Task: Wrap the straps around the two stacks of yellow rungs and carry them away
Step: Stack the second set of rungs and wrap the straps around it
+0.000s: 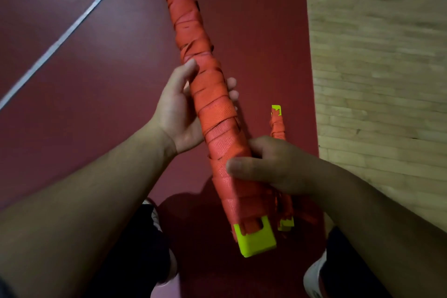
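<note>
Stack 1 (pixel 215 113): mid-frame, tilted, wound in orange strap (pixel 219 145).
Left hand (pixel 179 109): we see fingers curled round its middle.
Right hand (pixel 273 164): grips lower part.
Stack 2 (pixel 277 126): lower right, partly hidden.

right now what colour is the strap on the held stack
Orange strap round the stack, head view.

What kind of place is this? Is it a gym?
Probably a gym or sports hall. There is a dark red floor with white painted lines and pale wooden boards beside it. The left hand and right hand grip a strap-wrapped bundle of yellow rungs, likely training gear.
</note>
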Demonstrator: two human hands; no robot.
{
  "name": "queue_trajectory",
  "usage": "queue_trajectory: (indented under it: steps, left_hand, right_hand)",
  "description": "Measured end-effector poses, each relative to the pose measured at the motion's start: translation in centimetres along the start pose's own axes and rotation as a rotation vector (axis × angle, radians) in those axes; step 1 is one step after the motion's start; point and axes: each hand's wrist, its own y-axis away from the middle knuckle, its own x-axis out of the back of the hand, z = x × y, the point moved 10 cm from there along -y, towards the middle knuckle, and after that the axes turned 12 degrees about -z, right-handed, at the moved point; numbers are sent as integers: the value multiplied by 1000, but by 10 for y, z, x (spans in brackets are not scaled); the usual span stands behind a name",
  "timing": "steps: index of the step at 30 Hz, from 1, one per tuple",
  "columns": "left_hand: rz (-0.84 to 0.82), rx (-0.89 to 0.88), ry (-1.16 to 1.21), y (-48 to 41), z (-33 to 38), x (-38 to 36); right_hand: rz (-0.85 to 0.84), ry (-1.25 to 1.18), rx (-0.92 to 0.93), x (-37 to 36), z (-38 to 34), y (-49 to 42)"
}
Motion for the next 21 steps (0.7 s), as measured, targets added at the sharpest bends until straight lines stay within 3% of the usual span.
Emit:
queue_trajectory:
  steps: [6, 10, 17, 21]
  left_hand:
    - [-88, 16, -7, -2, -3, -16]
    - [39, 53, -206, -1, -7, -8]
    - [267, -77, -421, 7, 9, 9]
    - [331, -46, -315, 10, 7, 15]
  right_hand:
    - [-78, 20, -39, -15, 5, 1]
    - [-30, 121, -92, -17, 14, -4]
    - [25, 307, -167, 2, 17, 0]
    - [65, 248, -152, 6, 17, 1]
